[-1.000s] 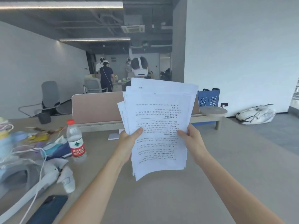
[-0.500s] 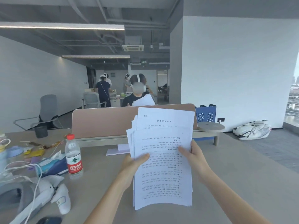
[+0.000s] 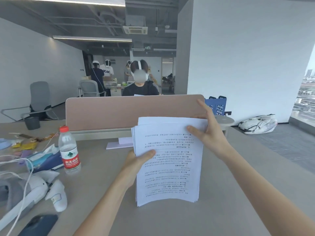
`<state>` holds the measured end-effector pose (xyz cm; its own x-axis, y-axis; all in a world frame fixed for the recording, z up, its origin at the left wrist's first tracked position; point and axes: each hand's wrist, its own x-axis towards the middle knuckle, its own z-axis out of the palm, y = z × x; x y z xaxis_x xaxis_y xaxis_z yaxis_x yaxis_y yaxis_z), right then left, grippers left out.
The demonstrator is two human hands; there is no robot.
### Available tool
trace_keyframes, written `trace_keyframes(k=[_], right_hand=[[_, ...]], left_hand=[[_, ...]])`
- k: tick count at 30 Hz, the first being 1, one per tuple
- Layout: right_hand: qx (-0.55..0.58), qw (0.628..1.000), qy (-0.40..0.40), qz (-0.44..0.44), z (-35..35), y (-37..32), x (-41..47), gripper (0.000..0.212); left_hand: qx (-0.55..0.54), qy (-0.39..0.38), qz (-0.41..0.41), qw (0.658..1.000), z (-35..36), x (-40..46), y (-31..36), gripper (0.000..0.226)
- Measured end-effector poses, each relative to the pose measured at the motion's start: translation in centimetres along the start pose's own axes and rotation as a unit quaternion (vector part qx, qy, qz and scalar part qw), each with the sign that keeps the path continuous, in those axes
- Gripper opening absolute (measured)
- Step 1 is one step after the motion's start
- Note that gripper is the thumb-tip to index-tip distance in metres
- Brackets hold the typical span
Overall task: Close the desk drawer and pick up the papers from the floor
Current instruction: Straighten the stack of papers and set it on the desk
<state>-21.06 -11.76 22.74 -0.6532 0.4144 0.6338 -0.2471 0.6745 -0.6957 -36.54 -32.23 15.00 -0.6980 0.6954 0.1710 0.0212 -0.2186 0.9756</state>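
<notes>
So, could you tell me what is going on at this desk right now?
A person holds a stack of papers upright, its bottom edge on the desk. The left hand grips its left edge; the right hand is at the top right corner. A water bottle stands to the left.

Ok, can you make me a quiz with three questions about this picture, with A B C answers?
1. Where is the bottle?
A. left of the papers
B. right of the papers
C. on the floor

2. What colour is the bottle's cap?
A. blue
B. red
C. green

3. How are the papers held?
A. lying flat
B. stood on edge on the desk, both hands on them
C. rolled up

Answers:
1 A, it stands on the desk to the papers' left.
2 B, the cap is red.
3 B, the left hand pinches the side, the right hand is at the top corner, and the bottom edge meets the desk.
</notes>
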Motion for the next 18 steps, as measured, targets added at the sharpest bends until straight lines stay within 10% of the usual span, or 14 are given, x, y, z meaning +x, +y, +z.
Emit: trace_keyframes(k=[5, 11, 15, 18], right_hand=[[-0.138, 0.989, -0.022, -0.038, 0.0, 0.7, -0.1, 0.034], [-0.122, 0.993, -0.008, -0.007, -0.2, 0.5, -0.5, 0.047], [0.065, 0.993, -0.005, 0.099, 0.9, 1.2, -2.3, 0.074], [0.206, 0.959, 0.023, 0.194, 2.3, 3.0, -4.6, 0.056]], left_hand=[[-0.002, 0.005, -0.003, 1.0, -0.1, 0.4, -0.4, 0.029], [0.001, -0.002, -0.007, 1.0, 0.0, 0.3, -0.8, 0.032], [0.01, -0.012, -0.024, 1.0, -0.1, -0.3, -1.9, 0.033], [0.022, -0.005, -0.034, 0.999, 0.1, -0.7, -2.8, 0.031]])
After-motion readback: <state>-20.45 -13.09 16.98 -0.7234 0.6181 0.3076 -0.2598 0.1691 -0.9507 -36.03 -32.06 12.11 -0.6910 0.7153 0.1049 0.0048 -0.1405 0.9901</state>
